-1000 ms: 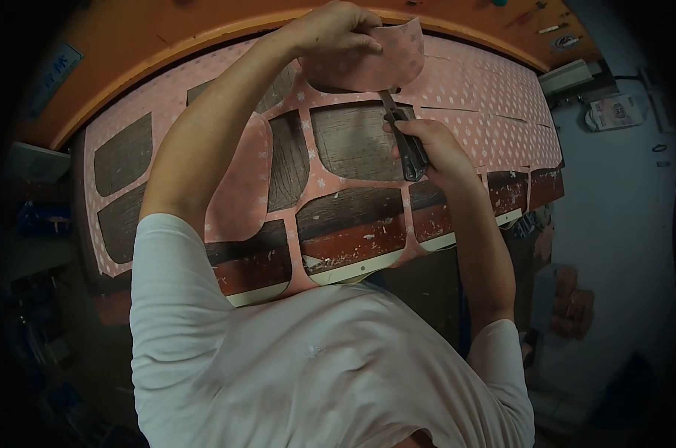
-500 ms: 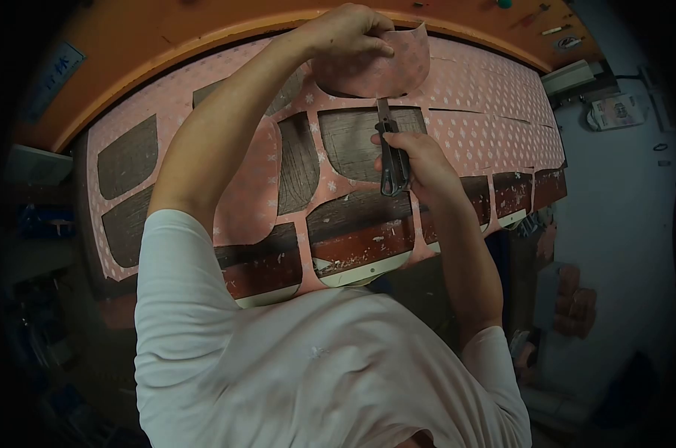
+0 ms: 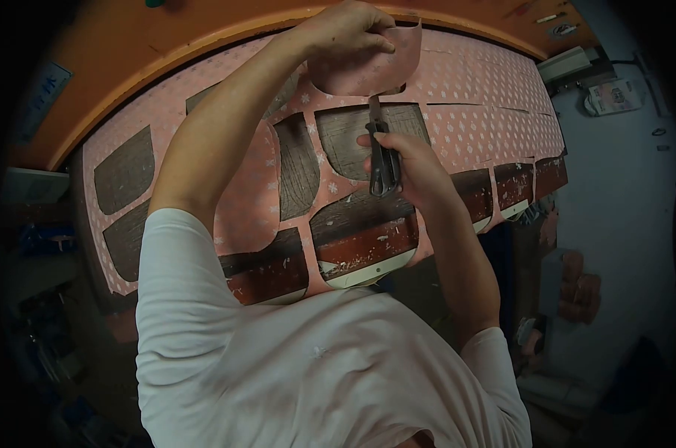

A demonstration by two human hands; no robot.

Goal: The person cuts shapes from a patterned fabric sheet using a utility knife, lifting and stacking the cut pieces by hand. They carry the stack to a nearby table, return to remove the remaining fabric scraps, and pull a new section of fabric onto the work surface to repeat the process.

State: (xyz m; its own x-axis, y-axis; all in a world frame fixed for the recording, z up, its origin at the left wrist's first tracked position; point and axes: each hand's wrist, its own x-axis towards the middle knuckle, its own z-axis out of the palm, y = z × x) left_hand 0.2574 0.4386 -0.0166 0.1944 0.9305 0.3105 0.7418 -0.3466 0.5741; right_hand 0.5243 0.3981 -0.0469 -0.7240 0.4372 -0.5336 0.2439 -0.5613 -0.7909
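Note:
Near the far edge of the table, my left hand pinches the upper edge of a rounded piece of pink patterned sheet and holds it raised. My right hand is wrapped round the dark handle of a utility knife. Its blade points away from me, and the tip is at the lower edge of the raised piece. Around both hands lies the large pink sheet, with several rounded openings cut through it. Another cut pink piece rests under my left forearm.
Scratched dark board shows through the openings. An orange raised ledge runs along the far side, with small tools on its right end. A printed packet and a stack of pink pieces are on the right.
The knife has swung slightly left and stands more upright, its tip still by the raised piece. My left hand keeps its pinch. The whole view has shifted a little.

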